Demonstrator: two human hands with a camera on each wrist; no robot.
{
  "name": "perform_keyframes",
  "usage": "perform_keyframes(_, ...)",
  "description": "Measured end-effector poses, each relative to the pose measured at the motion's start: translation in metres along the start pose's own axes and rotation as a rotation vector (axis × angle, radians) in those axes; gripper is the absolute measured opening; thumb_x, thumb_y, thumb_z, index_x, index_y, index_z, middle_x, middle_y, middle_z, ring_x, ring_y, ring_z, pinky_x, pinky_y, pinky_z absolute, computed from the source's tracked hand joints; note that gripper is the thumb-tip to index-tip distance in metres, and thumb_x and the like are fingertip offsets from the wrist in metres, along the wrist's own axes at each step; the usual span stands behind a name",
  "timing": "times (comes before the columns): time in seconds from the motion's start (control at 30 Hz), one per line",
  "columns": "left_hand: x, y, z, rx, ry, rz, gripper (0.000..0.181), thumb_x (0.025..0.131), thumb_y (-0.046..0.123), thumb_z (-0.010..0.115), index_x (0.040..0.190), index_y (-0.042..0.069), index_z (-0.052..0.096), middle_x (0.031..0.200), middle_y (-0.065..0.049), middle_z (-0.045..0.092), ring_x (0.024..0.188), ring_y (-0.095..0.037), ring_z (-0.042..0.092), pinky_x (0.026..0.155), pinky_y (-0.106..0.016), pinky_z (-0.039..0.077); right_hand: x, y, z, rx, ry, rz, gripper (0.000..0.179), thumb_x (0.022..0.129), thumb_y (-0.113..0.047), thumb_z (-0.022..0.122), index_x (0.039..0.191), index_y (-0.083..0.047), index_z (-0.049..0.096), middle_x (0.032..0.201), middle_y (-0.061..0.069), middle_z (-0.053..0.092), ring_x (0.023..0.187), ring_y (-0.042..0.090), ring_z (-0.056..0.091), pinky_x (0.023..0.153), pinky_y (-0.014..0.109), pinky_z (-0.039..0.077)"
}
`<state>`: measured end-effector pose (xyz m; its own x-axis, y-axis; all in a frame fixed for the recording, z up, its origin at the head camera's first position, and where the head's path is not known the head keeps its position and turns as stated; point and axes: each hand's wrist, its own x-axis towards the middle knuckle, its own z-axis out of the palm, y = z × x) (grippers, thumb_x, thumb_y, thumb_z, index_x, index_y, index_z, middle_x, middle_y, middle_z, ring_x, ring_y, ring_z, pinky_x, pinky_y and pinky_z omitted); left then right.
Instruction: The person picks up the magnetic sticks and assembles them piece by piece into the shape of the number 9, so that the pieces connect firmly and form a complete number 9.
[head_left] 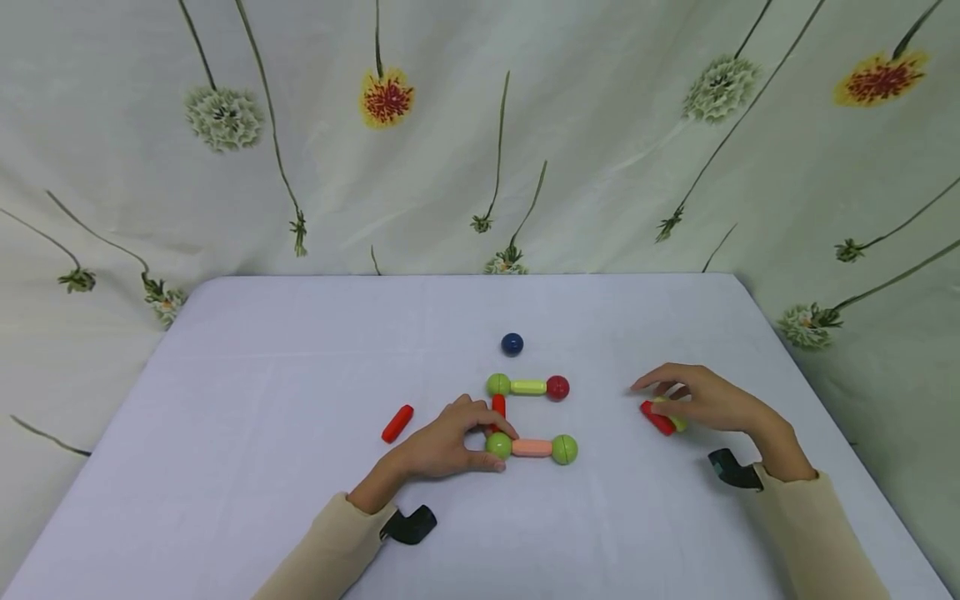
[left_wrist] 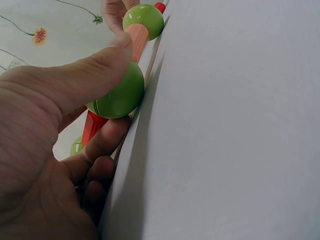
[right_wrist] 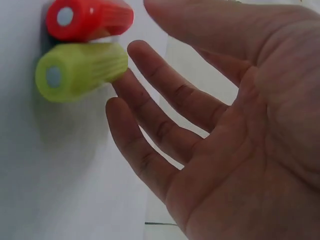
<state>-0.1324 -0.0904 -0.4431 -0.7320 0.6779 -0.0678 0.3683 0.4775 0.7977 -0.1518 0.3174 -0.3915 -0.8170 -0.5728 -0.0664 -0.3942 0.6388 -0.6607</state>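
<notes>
My left hand holds a green ball at the near left corner of a joined piece, thumb on one side and fingers on the other. From that ball a salmon rod leads to another green ball. A red rod leads up to a third green ball, which carries a yellow-green rod and a red ball. Over at the right, my right hand hovers with spread fingers beside a loose red rod and a yellow-green rod, lying side by side.
Behind the joined piece lies a dark blue ball. A loose red rod is left of it, close to the left forearm. Everything rests on a white-covered table, with a flower-print cloth hanging behind.
</notes>
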Motion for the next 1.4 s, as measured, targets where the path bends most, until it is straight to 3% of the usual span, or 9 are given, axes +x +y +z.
perform_keyframes(0.3, 0.0, 0.001, 0.0, -0.001, 0.0, -0.008, 0.033, 0.084, 0.031, 0.082, 0.115, 0.033, 0.071, 0.095, 0.016, 0.061, 0.1, -0.014, 0.043, 0.081, -0.032, 0.039, -0.008, 0.008, -0.01, 0.016, -0.045, 0.094, 0.032, 0.094, -0.009, 0.067, 0.126, -0.006, 0.065, 0.124, 0.014, 0.066, 0.105, 0.027, 0.064, 0.089, 0.032, 0.054)
perform_keyframes(0.5, -0.001, 0.002, 0.0, 0.001, 0.001, -0.011, 0.033, 0.084, 0.03, 0.082, 0.115, 0.032, 0.071, 0.095, 0.016, 0.061, 0.1, -0.014, 0.043, 0.081, -0.032, 0.039, -0.005, 0.014, -0.012, 0.03, -0.086, 0.159, 0.031, 0.095, -0.015, 0.067, 0.123, -0.002, 0.066, 0.112, 0.012, 0.067, 0.095, 0.019, 0.066, 0.081, 0.027, 0.052)
perform_keyframes(0.63, -0.001, 0.002, 0.0, -0.002, 0.001, -0.019, 0.033, 0.084, 0.03, 0.081, 0.115, 0.033, 0.071, 0.095, 0.015, 0.06, 0.101, -0.014, 0.043, 0.081, -0.032, 0.039, -0.003, 0.016, -0.01, 0.005, -0.07, 0.2, 0.029, 0.096, -0.014, 0.066, 0.123, -0.003, 0.066, 0.1, 0.006, 0.064, 0.084, 0.015, 0.063, 0.073, 0.026, 0.051)
perform_keyframes(0.73, -0.001, 0.002, 0.0, -0.002, 0.002, -0.018, 0.033, 0.084, 0.03, 0.081, 0.115, 0.033, 0.071, 0.095, 0.015, 0.06, 0.101, -0.015, 0.043, 0.082, -0.032, 0.039, 0.0, 0.016, -0.007, -0.03, -0.035, 0.217, 0.029, 0.097, -0.013, 0.064, 0.124, -0.005, 0.065, 0.102, 0.009, 0.065, 0.08, 0.015, 0.061, 0.068, 0.026, 0.051)
perform_keyframes(0.93, -0.001, 0.001, 0.0, 0.0, 0.003, -0.01, 0.033, 0.084, 0.03, 0.082, 0.115, 0.034, 0.071, 0.095, 0.015, 0.06, 0.1, -0.015, 0.043, 0.081, -0.032, 0.039, 0.002, 0.013, -0.003, -0.075, 0.019, 0.189, 0.029, 0.097, -0.011, 0.063, 0.125, -0.006, 0.067, 0.108, 0.011, 0.065, 0.088, 0.017, 0.057, 0.069, 0.025, 0.052)
perform_keyframes(1.23, -0.001, 0.001, 0.0, 0.009, 0.005, -0.011, 0.033, 0.084, 0.031, 0.082, 0.115, 0.034, 0.071, 0.095, 0.016, 0.061, 0.1, -0.015, 0.043, 0.08, -0.032, 0.038, 0.0, 0.008, -0.002, -0.072, 0.031, 0.151, 0.026, 0.098, -0.007, 0.06, 0.122, -0.006, 0.07, 0.124, 0.02, 0.065, 0.091, 0.015, 0.058, 0.07, 0.023, 0.052)
perform_keyframes(1.4, 0.0, 0.002, 0.0, 0.011, 0.002, -0.016, 0.033, 0.084, 0.031, 0.082, 0.115, 0.034, 0.07, 0.095, 0.016, 0.061, 0.1, -0.014, 0.042, 0.08, -0.032, 0.039, 0.002, 0.009, 0.0, -0.081, 0.049, 0.178, 0.022, 0.097, -0.011, 0.063, 0.118, -0.005, 0.07, 0.115, 0.017, 0.066, 0.087, 0.016, 0.06, 0.069, 0.025, 0.052)
